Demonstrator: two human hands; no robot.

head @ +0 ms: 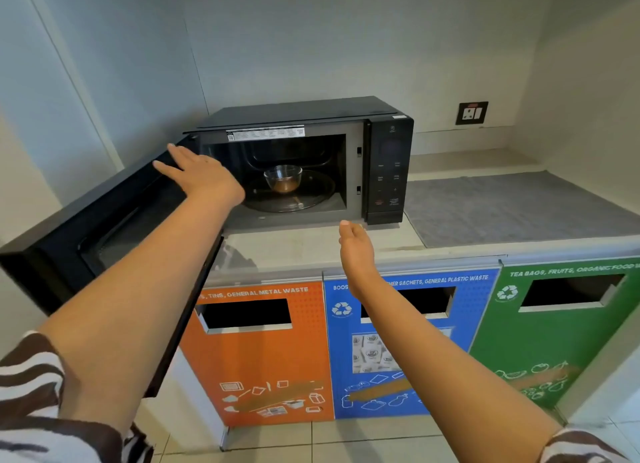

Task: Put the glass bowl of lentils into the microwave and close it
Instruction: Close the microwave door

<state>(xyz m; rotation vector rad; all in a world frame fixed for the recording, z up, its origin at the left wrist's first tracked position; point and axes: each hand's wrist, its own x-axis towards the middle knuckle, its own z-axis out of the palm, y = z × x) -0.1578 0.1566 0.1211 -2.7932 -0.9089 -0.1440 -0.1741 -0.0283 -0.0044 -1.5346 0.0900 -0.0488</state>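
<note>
A black microwave [388,172] stands on the counter with its door [104,234] swung wide open to the left. Inside, the glass bowl of brown lentils [283,178] sits upright on the glass turntable [311,199]. My left hand [199,177] lies flat with fingers spread on the upper inner edge of the open door. My right hand [356,251] hovers empty, fingers straight and together, in front of the microwave above the counter's front edge.
A grey mat [512,206] covers the counter [311,248] to the right of the microwave. A wall socket [471,113] is behind. Below the counter stand orange [256,352], blue [398,345] and green [554,331] waste bins with slots.
</note>
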